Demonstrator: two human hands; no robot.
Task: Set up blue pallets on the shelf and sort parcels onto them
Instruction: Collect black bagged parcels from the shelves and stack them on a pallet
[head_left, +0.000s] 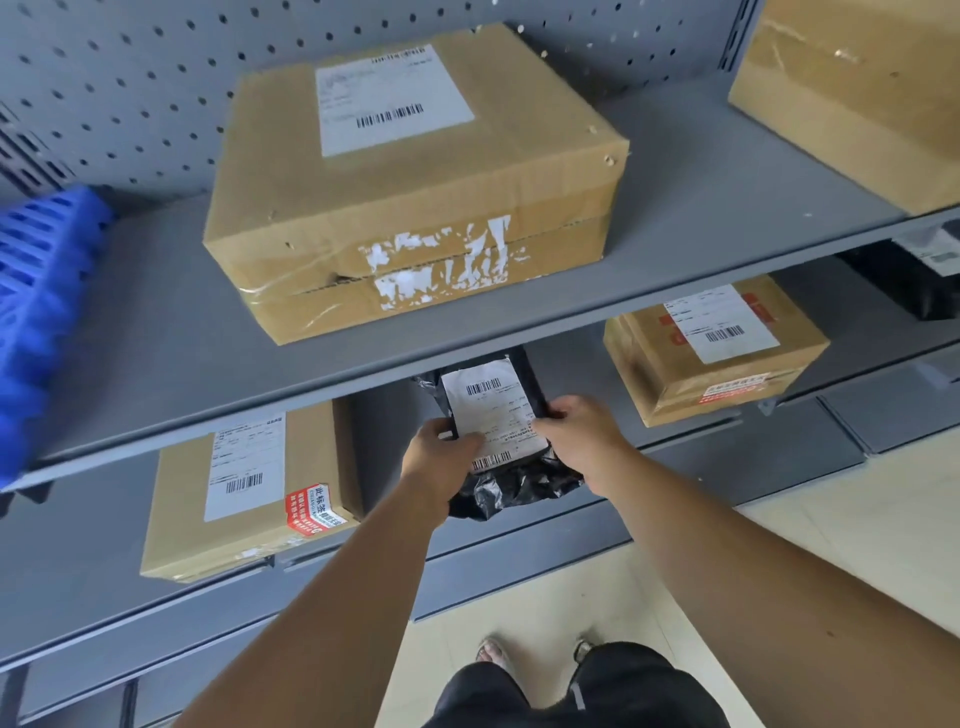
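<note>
Left hand (439, 457) and right hand (582, 439) both clamp the black bag (493, 410), one per side, label up, likely so the barcode can be read for sorting. The bag is at the front of the lower shelf (701, 447), between two boxes; can't tell whether it's resting or lifted. Above, a big box (415, 182) sits on the bare upper shelf (156, 338), not on a pallet. A blue pallet (36, 312) is far left with nothing visible on it, probably where the bag goes.
</note>
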